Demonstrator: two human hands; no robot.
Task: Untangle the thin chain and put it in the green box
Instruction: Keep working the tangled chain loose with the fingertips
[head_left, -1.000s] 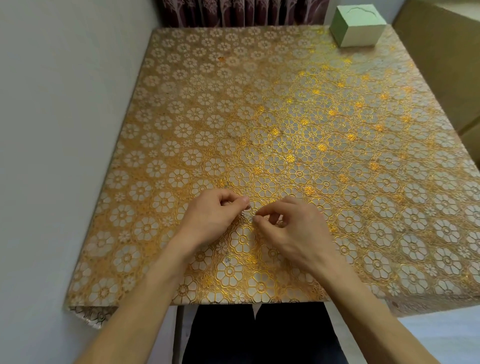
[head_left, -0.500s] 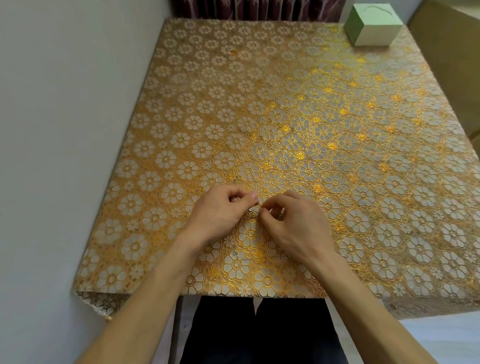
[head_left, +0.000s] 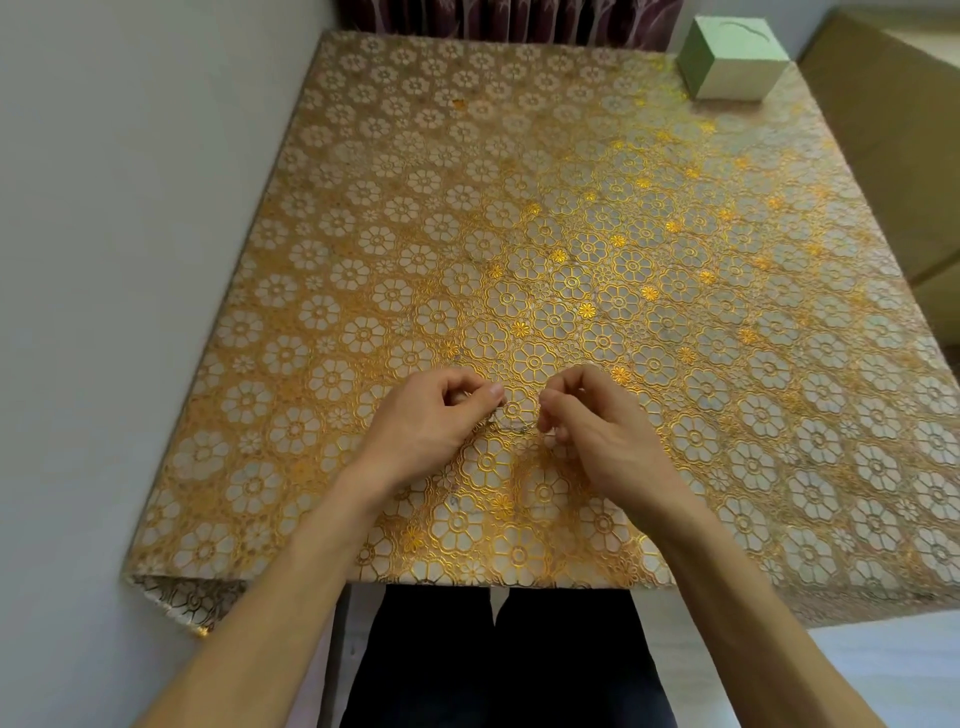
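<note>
person, seated. left forearm (head_left: 291, 597) and right forearm (head_left: 727, 587) bare from frame edge to wrist. left hand (head_left: 426, 421) and right hand (head_left: 597, 431) bare. dark plain fabric trousers (head_left: 436, 670) on both legs, pale gap between the thighs.

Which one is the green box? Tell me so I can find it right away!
Look at the big table with the gold flower cloth. Go to its far right corner, near the dark curtain. The green box sits there, a pale green cube, plain where everything around it is gold flowers.
</note>
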